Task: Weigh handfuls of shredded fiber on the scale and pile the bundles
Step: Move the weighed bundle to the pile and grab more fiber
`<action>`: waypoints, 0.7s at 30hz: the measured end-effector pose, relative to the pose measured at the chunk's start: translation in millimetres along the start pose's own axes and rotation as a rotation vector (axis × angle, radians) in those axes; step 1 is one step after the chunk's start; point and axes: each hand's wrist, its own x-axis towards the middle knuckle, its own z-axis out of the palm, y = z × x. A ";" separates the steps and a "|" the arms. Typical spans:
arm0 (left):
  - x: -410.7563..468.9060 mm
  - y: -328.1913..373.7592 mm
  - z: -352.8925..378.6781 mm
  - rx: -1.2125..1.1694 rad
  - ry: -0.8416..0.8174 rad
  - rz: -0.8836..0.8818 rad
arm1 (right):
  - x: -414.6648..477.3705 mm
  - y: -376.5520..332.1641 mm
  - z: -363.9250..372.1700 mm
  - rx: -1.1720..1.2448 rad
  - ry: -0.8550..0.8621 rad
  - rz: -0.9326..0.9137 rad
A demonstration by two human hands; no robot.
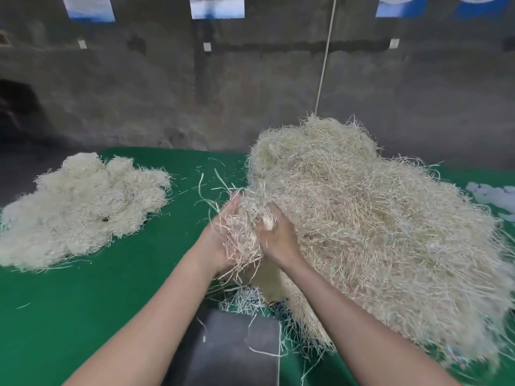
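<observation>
Shredded fiber (pixel 376 218) lies in one big, pale straw-colored heap that fills the right half of the green worktop (pixel 69 302), rising well above the person's forearms. At its near left edge the person has both hands in the stuff, with a loose handful (pixel 242 238) caught between them. The left hand (pixel 220 238) cups the handful from the left, palm turned inward and fingers bent up against it, half buried in strands. The right hand (pixel 278 235) shows its back, with the fingers curled down into the same clump and the tips lost in the fiber. The handful is not clear of the heap; strands run from it straight into the mass on the right, and others dangle below the wrists.

Directly under the forearms, at the near edge, sits the scale (pixel 237 349), a dark grey flat plate with only a few stray strands and a tuft at its far edge lying on it. The heap's edge touches its right side.

Off to the left, well apart from the heap, the bundles (pixel 80 207) lie in a lower, whiter pile of rounded tufts pressed against one another. Single strands are scattered on the green between the two piles.

Behind stands a rough grey wall (pixel 139 93), and a pale rope (pixel 324 57) hangs down to the top of the heap.
</observation>
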 end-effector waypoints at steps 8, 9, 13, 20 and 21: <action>-9.7 -77.8 -71.4 0.470 0.369 0.201 | -48.7 24.3 9.9 0.021 -0.412 0.111; -10.9 -86.9 -77.3 0.451 0.381 0.164 | -57.8 30.0 9.7 0.044 -0.449 0.159; -19.2 -108.3 -84.9 0.176 0.081 -0.107 | -88.3 54.6 24.8 -0.054 -0.355 0.183; -21.2 -102.5 -134.1 0.578 -0.079 -0.030 | -113.7 82.0 41.5 -0.142 -0.208 0.174; -20.2 -100.7 -139.5 0.525 -0.077 -0.001 | -115.9 84.0 44.8 -0.174 -0.214 0.169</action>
